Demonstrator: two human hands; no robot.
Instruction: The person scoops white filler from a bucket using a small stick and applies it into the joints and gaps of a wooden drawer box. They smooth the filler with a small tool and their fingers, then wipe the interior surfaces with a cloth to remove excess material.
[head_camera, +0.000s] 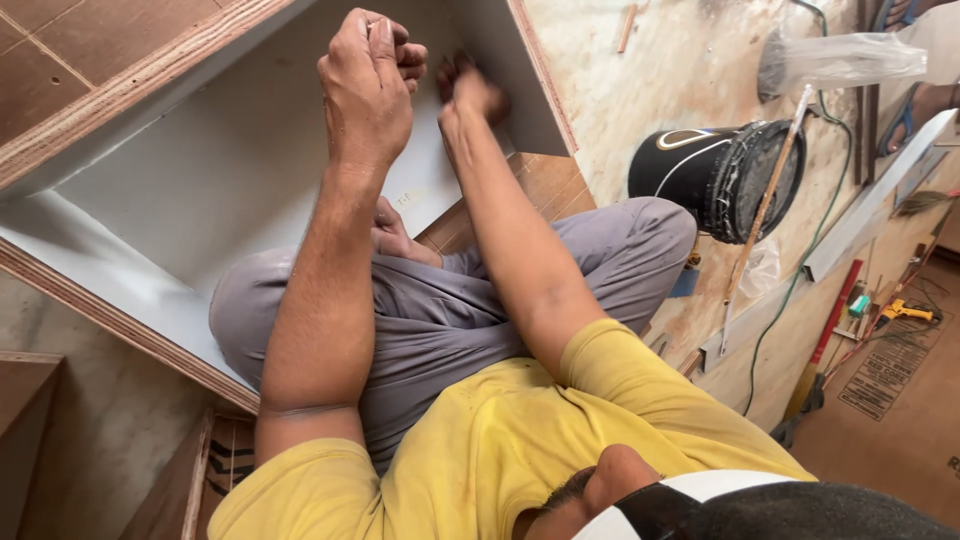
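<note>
Clenching into a fist, the left hand (368, 75) is working inside the white-laminated plywood cabinet (230, 170); whatever it is pinching is hidden. Just beside it, the right hand (470, 95) is blurring against the cabinet's corner, fingers unreadable. With 2 hands crowding 1 corner, a slip is probably risking knuckles hitting the panel edge. Right of the grip, the dusty plywood floor (640, 70) is carrying a black bucket (720, 175), a green cable (800, 270) and a yellow tool (905, 312).

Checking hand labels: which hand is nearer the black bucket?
Right. The right hand is to the left of the black bucket in the picture; the left hand, a fist, is farther left.
</note>
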